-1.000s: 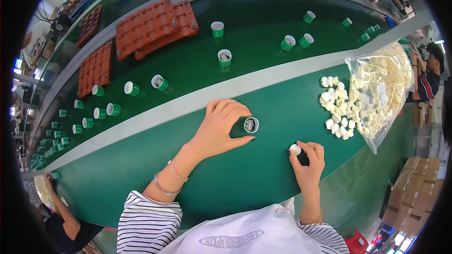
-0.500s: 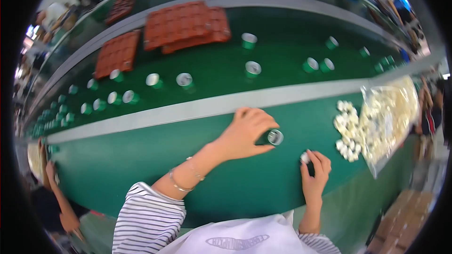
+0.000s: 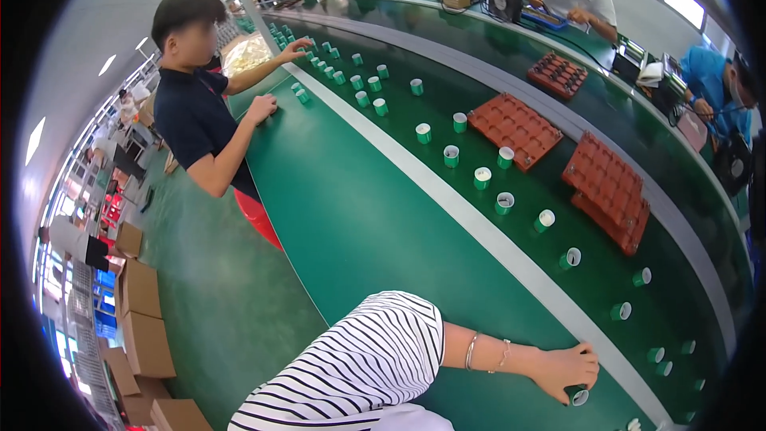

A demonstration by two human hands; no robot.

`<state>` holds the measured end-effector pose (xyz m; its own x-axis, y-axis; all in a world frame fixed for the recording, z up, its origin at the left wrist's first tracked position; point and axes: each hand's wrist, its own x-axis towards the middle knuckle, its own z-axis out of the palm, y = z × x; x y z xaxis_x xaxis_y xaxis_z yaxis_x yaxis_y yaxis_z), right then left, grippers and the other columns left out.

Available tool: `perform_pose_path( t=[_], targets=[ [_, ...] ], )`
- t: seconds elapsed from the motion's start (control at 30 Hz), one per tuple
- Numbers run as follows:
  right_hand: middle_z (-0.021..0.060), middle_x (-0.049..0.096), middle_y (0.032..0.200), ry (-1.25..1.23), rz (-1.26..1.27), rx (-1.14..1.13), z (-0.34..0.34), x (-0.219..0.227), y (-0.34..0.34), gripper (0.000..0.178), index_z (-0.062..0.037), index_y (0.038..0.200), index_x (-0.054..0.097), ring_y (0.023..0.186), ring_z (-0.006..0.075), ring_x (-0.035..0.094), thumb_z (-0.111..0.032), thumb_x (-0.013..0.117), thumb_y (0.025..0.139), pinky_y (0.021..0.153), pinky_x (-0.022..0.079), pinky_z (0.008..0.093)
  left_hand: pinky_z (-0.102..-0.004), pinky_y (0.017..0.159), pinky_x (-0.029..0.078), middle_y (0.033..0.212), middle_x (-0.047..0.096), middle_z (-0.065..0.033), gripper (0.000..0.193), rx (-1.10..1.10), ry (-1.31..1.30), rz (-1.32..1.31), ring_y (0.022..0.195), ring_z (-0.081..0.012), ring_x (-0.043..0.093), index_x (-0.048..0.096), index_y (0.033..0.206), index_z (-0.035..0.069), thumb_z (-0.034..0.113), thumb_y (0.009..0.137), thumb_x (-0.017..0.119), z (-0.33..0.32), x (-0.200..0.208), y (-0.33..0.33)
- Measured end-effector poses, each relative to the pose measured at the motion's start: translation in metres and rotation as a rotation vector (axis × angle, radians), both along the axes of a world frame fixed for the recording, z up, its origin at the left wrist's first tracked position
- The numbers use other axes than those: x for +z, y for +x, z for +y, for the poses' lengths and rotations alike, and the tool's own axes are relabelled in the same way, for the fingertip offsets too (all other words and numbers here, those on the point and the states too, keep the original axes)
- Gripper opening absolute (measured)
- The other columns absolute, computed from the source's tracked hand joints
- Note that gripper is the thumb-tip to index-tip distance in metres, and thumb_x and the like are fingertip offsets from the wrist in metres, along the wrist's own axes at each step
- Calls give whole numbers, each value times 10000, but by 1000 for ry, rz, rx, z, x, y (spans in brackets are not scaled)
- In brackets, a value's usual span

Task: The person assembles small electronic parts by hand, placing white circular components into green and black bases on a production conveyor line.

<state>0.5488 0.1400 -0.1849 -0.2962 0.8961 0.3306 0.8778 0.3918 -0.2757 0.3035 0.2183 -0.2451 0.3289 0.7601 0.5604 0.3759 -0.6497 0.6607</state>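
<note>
My left hand (image 3: 562,371) is closed around a small green cylindrical cup (image 3: 580,397) with a white rim, low over the green table (image 3: 375,215). Its open end shows past my fingertips. A striped sleeve and thin bracelets are on that arm. At the lower edge, close to the cup, a few small white pieces (image 3: 633,425) peek into view. My right hand is out of the picture.
Beyond a grey rail (image 3: 447,206), many green cups (image 3: 504,203) stand on a green belt beside brown-red gridded trays (image 3: 517,129). A co-worker (image 3: 191,104) in a dark shirt reaches over the far left end. Cardboard boxes (image 3: 148,319) stand on the floor at left.
The view has swung left, bringing the co-worker in and taking my right hand and the bag of white pieces out. My left hand still holds the green cup.
</note>
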Motion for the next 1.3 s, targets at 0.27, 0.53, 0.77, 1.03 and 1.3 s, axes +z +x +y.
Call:
perform_pose_path(
  t=[0.27,0.53,0.77,1.03,1.3],
  targets=[
    [197,625,1171,-20,283,43,47,23,-23,344,31,1191,633,1062,320,598,-207,629,941,913,481,413,-431,979,275,985,532,-58,409,-102,-37,-18,1052,-247,465,557,945,93,226,628,780,10,4,4],
    [121,616,1160,-669,617,373,108,16,-34,351,34,1233,593,1071,209,580,-134,648,930,945,450,326,-470,677,460,824,593,-189,279,-248,98,-243,785,-387,576,546,858,17,196,721,712,-1,31,10],
    [104,617,1161,-676,689,337,112,15,-17,369,28,1263,569,1041,188,580,-101,646,925,914,467,310,-453,860,364,979,560,-122,368,-87,-5,-34,961,-310,518,565,940,77,265,669,730,2,4,20],
    [102,579,1121,-524,780,351,101,9,-19,343,14,1151,621,992,198,576,30,634,808,860,475,310,-486,970,334,1197,530,-109,677,-53,-7,-56,1175,-301,472,532,1242,57,325,671,778,-3,18,4],
    [48,561,1062,-426,888,262,112,10,-25,329,19,1185,590,927,103,563,-1,653,862,801,461,239,-277,728,449,792,674,-42,133,188,-104,-371,693,-174,602,705,983,54,37,855,670,5,22,-29]
  ],
)
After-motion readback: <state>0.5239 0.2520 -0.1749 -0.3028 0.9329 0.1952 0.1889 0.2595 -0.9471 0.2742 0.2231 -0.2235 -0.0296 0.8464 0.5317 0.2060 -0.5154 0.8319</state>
